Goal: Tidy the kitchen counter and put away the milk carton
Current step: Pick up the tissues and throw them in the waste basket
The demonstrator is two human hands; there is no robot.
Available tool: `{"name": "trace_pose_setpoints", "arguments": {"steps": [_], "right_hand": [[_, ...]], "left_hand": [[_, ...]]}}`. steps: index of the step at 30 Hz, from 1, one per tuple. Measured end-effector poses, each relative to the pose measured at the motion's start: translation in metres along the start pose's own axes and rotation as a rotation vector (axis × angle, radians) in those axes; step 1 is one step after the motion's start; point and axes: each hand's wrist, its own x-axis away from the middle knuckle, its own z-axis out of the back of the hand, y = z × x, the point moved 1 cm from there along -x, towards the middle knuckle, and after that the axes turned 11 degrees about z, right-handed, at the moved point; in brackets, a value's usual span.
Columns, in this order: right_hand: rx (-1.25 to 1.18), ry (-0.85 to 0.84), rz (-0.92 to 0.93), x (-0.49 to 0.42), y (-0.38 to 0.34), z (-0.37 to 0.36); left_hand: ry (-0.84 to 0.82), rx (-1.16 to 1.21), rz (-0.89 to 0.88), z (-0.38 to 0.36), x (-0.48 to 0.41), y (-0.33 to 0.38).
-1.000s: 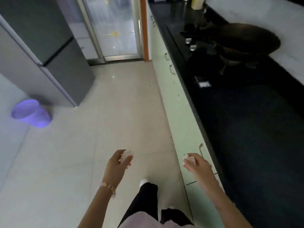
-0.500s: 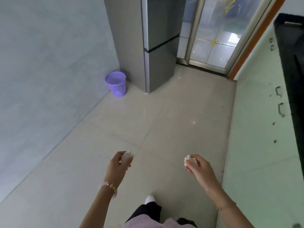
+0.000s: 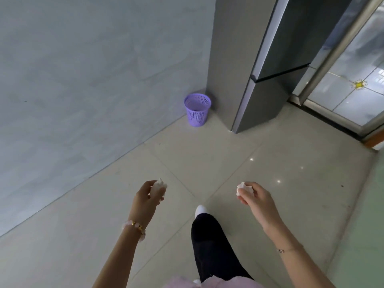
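My left hand (image 3: 146, 197) is closed around a crumpled white paper wad (image 3: 160, 185) that pokes out above the fingers. In my right hand (image 3: 256, 199) sits a second crumpled white paper wad (image 3: 242, 187), pinched between thumb and fingers. Both hands hover above the beige tiled floor. A purple mesh waste basket (image 3: 197, 110) stands ahead in the corner, between the grey wall and the grey fridge (image 3: 268, 59). No milk carton or counter is in view.
A glass sliding door with a metal frame (image 3: 340, 104) is at the right, behind the fridge. A pale green cabinet front (image 3: 372, 204) runs down the right edge. My dark trouser leg and white shoe (image 3: 201, 210) step forward between my hands.
The view has swung left, away from the black counter and wok, and moved closer to the purple basket and fridge. Both hands still hold their paper wads.
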Motion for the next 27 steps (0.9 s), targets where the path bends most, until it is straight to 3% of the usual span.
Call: {"name": "trace_pose_setpoints", "arguments": {"steps": [7,16,27], "right_hand": [[0.002,-0.076,-0.038,-0.14,-0.007,-0.015],[-0.021,-0.041,-0.009,-0.322,-0.059,-0.007],[-0.002,0.04,-0.132,-0.528,-0.058,-0.024]], "left_hand": [[0.061,0.019,0.101,-0.023,-0.101,0.048],[0.063,-0.023,0.069,-0.06,-0.24,0.161],[-0.06,-0.073,0.147,-0.111,-0.457,0.257]]}}
